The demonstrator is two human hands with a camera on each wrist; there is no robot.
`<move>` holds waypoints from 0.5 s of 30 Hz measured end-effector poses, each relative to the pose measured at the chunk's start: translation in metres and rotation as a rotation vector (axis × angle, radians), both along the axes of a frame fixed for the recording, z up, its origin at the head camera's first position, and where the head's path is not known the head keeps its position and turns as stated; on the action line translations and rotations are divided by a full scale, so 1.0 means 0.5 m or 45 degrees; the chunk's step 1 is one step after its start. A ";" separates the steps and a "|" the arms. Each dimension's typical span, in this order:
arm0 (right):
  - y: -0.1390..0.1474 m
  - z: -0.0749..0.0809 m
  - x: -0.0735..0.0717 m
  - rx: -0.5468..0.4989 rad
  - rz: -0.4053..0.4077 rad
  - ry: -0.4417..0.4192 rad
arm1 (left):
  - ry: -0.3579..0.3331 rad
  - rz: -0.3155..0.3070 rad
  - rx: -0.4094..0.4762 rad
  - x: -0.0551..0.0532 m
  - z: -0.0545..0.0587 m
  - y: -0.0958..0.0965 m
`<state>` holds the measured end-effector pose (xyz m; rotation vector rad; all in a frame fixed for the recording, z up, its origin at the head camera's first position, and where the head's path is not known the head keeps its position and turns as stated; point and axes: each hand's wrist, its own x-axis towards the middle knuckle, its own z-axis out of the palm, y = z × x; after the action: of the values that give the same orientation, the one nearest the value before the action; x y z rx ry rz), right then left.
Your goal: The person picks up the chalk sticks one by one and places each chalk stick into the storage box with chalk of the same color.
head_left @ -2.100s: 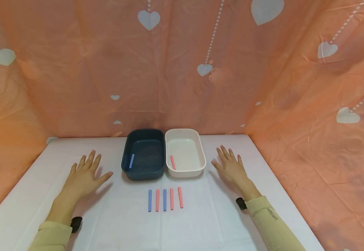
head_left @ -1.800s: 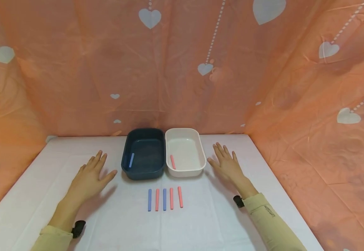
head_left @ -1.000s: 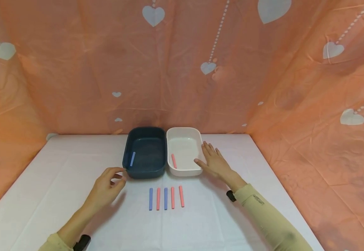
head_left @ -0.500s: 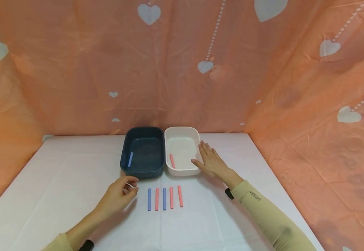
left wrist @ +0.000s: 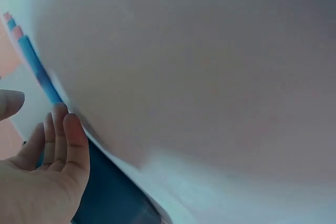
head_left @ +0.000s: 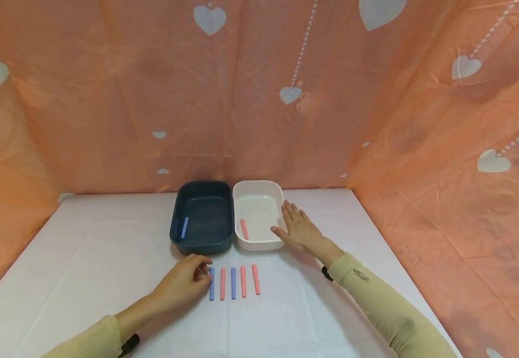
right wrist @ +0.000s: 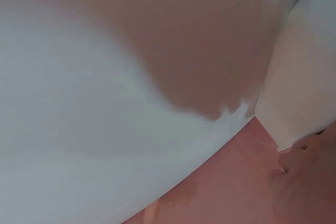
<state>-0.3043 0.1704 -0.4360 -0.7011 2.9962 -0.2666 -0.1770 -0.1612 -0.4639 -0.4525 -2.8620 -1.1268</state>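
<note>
In the head view, my left hand point(head_left: 185, 277) is beside the leftmost blue chalk stick point(head_left: 212, 291), fingers bent. The left wrist view shows the thumb apart from the fingertips, with the blue chalk just past them; contact is unclear. The chalk row continues with a pink stick point(head_left: 222, 284), another blue stick point(head_left: 233, 283) and two pink ones, all lying on the table. My right hand point(head_left: 303, 231) has straight fingers and lies along the right side of the white tray point(head_left: 259, 245), thumb over its front rim. That tray point(right wrist: 299, 66) also shows in the right wrist view.
Left of the white tray stands a dark blue tray point(head_left: 203, 247) with one blue chalk stick point(head_left: 185, 227) inside. A pink stick point(head_left: 244, 229) lies in the white tray. An orange curtain point(head_left: 107, 124) with hearts closes off the table's back and right side.
Both hands have moved inward. My left hand went right and toward me, its fingers bending, to the first blue chalk. My right hand moved left to the white tray. The chalk lies as before.
</note>
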 end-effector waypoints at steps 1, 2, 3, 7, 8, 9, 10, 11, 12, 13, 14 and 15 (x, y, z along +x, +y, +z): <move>0.001 -0.001 0.000 0.003 0.000 0.003 | -0.010 0.003 -0.022 0.000 -0.001 0.003; 0.001 0.000 0.000 0.006 0.000 0.002 | -0.024 0.010 -0.042 -0.001 -0.001 0.007; 0.002 -0.001 0.000 0.010 0.001 0.006 | -0.033 0.015 -0.064 -0.001 -0.002 0.010; 0.004 0.000 -0.001 0.034 -0.006 0.008 | -0.029 0.013 -0.122 -0.002 0.002 0.019; 0.003 0.000 -0.001 0.037 -0.007 0.007 | -0.024 0.012 -0.133 -0.003 0.002 0.021; 0.003 0.000 -0.002 0.038 -0.009 0.007 | -0.017 0.007 -0.145 -0.003 0.002 0.022; 0.002 0.001 -0.002 0.038 -0.011 0.006 | -0.010 0.000 -0.152 -0.004 0.002 0.022; 0.002 0.000 -0.003 0.040 -0.013 0.008 | -0.007 -0.007 -0.157 -0.005 0.002 0.023; 0.001 0.000 -0.004 0.039 -0.015 0.008 | -0.007 -0.010 -0.161 -0.005 0.002 0.023; -0.001 -0.001 -0.004 0.040 -0.014 0.007 | -0.011 -0.013 -0.163 -0.005 0.000 0.023; -0.002 -0.002 -0.004 0.038 -0.011 0.007 | -0.017 -0.014 -0.161 -0.005 -0.001 0.023; -0.003 -0.004 -0.003 0.042 -0.009 0.004 | -0.027 -0.012 -0.160 -0.004 -0.002 0.023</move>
<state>-0.3057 0.1689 -0.4378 -0.6886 2.9989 -0.2164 -0.1789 -0.1498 -0.4650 -0.4619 -2.9638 -0.9622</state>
